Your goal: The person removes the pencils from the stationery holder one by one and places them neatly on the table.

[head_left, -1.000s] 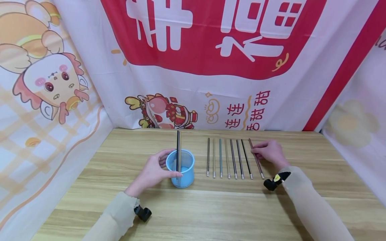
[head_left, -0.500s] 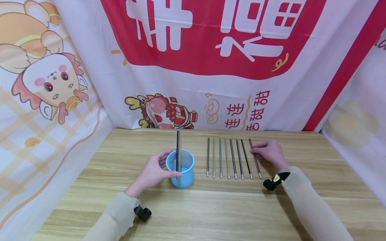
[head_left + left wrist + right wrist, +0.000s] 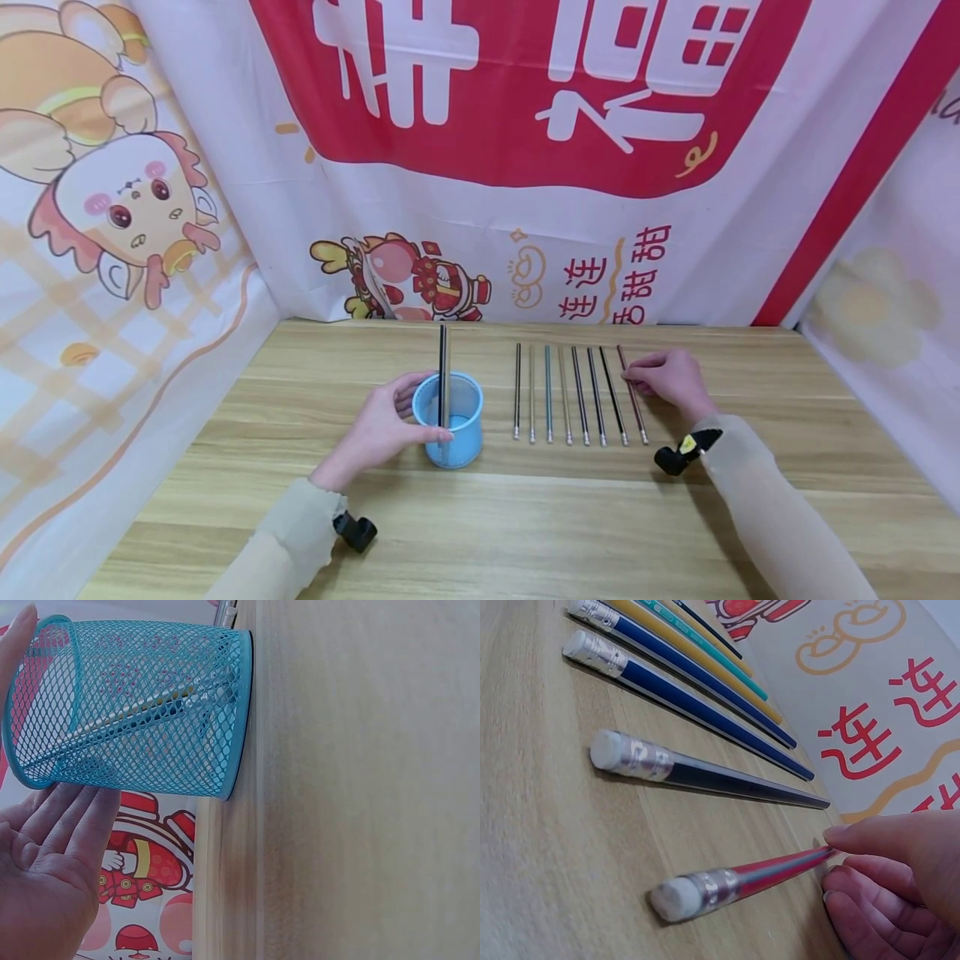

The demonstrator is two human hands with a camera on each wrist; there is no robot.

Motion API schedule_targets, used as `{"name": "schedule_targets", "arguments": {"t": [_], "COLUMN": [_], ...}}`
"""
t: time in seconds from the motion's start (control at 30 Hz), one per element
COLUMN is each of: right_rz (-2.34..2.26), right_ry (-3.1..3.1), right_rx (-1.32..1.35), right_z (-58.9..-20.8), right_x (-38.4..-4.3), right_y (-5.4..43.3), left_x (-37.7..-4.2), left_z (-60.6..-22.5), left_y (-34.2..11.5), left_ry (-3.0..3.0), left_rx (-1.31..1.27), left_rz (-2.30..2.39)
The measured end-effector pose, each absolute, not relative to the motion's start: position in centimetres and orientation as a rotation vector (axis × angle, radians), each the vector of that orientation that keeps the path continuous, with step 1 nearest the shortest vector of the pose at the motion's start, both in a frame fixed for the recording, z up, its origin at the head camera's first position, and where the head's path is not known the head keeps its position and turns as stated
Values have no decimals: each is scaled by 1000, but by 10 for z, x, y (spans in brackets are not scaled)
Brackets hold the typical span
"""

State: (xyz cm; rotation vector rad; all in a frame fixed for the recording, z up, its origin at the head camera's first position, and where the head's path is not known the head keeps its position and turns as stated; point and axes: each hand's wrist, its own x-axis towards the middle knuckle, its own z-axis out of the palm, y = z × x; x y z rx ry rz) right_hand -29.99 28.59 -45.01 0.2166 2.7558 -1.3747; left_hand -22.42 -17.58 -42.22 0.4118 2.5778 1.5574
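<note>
My left hand (image 3: 382, 425) holds the blue mesh pencil cup (image 3: 467, 442) from its left side, thumb near the rim and fingers behind. The cup stands upright with two pencils, one dark (image 3: 442, 367) and one tan, leaning in it. On the right, my right hand (image 3: 671, 382) pinches the red pencil (image 3: 637, 412) toward its far end. That pencil lies on the table, its white eraser (image 3: 677, 898) facing the near side. Left of it, a black pencil (image 3: 727, 782) lies apart from the fingers.
Several more pencils lie in a row between the cup and the right hand, including a teal one (image 3: 549, 392) and a dark blue one (image 3: 596, 396), erasers toward me. Printed cloth (image 3: 525, 208) hangs behind the wooden table (image 3: 525, 533).
The red pencil's eraser end has swung slightly left, toward the row, under my right hand, which has shifted a little left. My left hand and the cup have stayed in place.
</note>
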Motion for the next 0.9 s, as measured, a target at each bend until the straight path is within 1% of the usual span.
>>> {"name": "schedule_targets", "arguments": {"t": [0.33, 0.6, 0.9], "right_rz": [-1415, -1550, -1626], "right_ry": [2745, 2721, 2711], "right_rx": [236, 202, 114], "right_z": [-443, -425, -395], "right_x": [-292, -282, -272], "right_y": [281, 272, 237], "left_x": [-224, -224, -225], "left_z": [-422, -421, -423], "left_y": [-176, -175, -176], "left_ry": [2571, 2574, 2579], "left_rx": [410, 392, 404], "left_rz": [1567, 1548, 1549]}}
